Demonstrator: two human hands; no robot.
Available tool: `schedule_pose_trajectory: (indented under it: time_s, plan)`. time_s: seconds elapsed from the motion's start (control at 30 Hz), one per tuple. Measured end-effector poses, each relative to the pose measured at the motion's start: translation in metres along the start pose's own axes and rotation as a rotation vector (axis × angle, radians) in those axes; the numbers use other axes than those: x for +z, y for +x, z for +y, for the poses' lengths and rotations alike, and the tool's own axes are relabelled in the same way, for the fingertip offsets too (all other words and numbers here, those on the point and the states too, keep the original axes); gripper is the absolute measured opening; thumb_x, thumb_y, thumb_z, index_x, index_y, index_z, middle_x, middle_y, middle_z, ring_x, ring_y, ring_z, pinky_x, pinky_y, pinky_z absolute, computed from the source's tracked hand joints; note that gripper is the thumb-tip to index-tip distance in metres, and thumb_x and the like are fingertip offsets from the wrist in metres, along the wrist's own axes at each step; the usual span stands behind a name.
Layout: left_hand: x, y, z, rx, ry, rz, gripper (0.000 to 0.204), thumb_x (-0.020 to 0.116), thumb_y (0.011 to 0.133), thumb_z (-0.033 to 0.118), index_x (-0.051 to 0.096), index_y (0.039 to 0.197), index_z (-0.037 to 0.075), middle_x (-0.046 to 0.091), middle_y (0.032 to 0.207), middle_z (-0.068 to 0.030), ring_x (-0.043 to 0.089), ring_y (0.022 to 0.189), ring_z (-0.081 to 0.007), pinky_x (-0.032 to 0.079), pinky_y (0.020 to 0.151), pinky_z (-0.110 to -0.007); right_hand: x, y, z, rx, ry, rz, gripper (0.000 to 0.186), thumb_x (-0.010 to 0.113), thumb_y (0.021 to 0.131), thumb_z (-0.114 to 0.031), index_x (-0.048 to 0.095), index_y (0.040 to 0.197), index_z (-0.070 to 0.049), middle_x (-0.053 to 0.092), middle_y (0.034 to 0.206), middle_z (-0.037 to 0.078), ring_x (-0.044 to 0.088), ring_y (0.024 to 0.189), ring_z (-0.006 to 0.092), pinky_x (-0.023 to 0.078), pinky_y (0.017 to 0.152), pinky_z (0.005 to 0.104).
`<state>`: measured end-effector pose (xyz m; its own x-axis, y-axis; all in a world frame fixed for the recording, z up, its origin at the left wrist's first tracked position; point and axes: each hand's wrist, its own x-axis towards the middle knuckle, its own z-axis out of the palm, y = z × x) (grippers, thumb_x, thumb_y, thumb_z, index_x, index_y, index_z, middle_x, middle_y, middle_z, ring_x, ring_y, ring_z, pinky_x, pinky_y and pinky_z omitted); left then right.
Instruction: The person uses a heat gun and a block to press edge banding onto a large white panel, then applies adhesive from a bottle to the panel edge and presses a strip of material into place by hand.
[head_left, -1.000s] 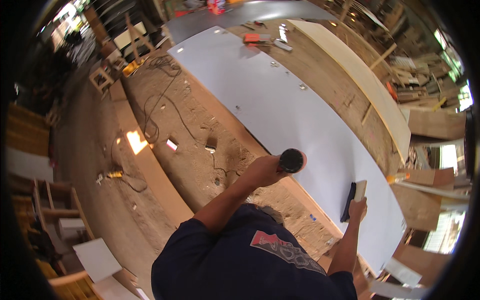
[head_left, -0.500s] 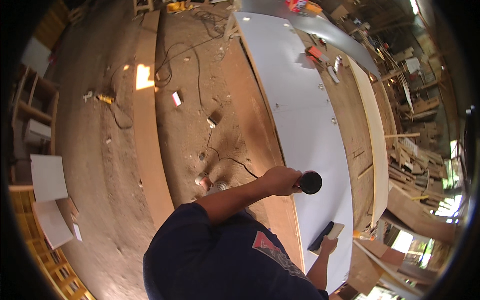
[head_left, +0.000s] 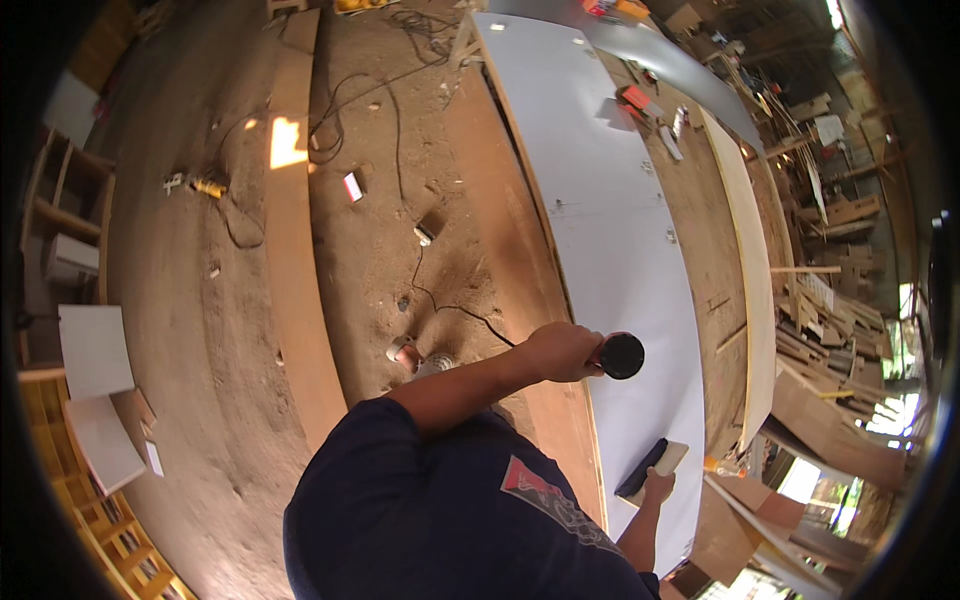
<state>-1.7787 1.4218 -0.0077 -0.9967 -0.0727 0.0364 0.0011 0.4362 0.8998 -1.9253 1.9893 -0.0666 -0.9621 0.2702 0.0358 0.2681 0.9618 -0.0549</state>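
Note:
My left hand [head_left: 563, 351] is wrapped round a corded power tool [head_left: 622, 357] with a round black end. Its dark cable runs off to the left, and its working end is hidden beneath, so the exact kind does not show. My right hand [head_left: 659, 487] grips a block-shaped brush [head_left: 642, 474] with a pale back and a dark blue edge. The brush lies tilted on a long, pale grey-blue panel [head_left: 620, 270], nearer to me than the tool. The tool is over the same panel, close to its left edge.
Brown boards [head_left: 300, 220] lie along the dusty floor at left, beside tangled cables [head_left: 335, 125]. A yellow tool [head_left: 208, 187] rests farther left. A red box [head_left: 640, 99] sits past the panel, and a long pale board [head_left: 740, 250] stretches along its right. Scrap wood [head_left: 820, 350] is heaped far right.
The view has shifted slightly. Both hands keep the same holds in nearly the same places on and over the panel.

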Motion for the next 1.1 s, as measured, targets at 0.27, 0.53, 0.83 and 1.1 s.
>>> schedule_pose_trajectory:
  time_s: [0.27, 0.53, 0.83, 1.1]
  plan:
    - [-0.002, 0.021, 0.01, -0.043, 0.116, -0.006, 0.037, 0.081, 0.091, 0.042, 0.073, 0.105, 0.008, 0.078, 0.096, -0.0163, 0.075, 0.094, -0.0417, 0.059, 0.079, -0.053, -0.006, -0.01, -0.023, 0.004, 0.06, 0.05, 0.06, 0.085, 0.082, -0.036, 0.067, 0.127, -0.001, 0.075, 0.118, 0.03, 0.07, 0.114, 0.052, 0.056, 0.099, 0.057]
    - [-0.007, 0.032, 0.018, -0.134, 0.254, -0.121, 0.04, 0.082, 0.093, 0.044, 0.078, 0.112, 0.01, 0.079, 0.098, -0.0194, 0.075, 0.096, -0.0435, 0.059, 0.079, -0.053, -0.034, -0.023, -0.045, 0.189, 0.03, -0.073, 0.061, 0.078, 0.089, -0.034, 0.06, 0.139, -0.003, 0.073, 0.128, 0.029, 0.069, 0.122, 0.0471, 0.055, 0.105, 0.0548]
    - [-0.02, 0.031, 0.015, -0.065, 0.142, -0.121, 0.036, 0.084, 0.094, 0.024, 0.074, 0.122, 0.003, 0.08, 0.104, -0.0176, 0.079, 0.099, -0.0336, 0.059, 0.083, -0.043, -0.049, -0.024, -0.053, 0.27, 0.068, -0.106, 0.052, 0.075, 0.091, -0.031, 0.062, 0.135, -0.006, 0.074, 0.127, 0.026, 0.07, 0.121, 0.0461, 0.055, 0.103, 0.0552]
    - [-0.036, 0.013, 0.039, -0.117, 0.08, -0.148, 0.037, 0.085, 0.093, 0.021, 0.072, 0.123, 0.002, 0.079, 0.101, -0.013, 0.076, 0.091, -0.0182, 0.059, 0.081, -0.04, -0.051, -0.021, -0.052, 0.27, 0.084, -0.154, 0.066, 0.079, 0.089, -0.034, 0.059, 0.145, -0.004, 0.073, 0.131, 0.027, 0.069, 0.124, 0.0453, 0.055, 0.106, 0.0527]
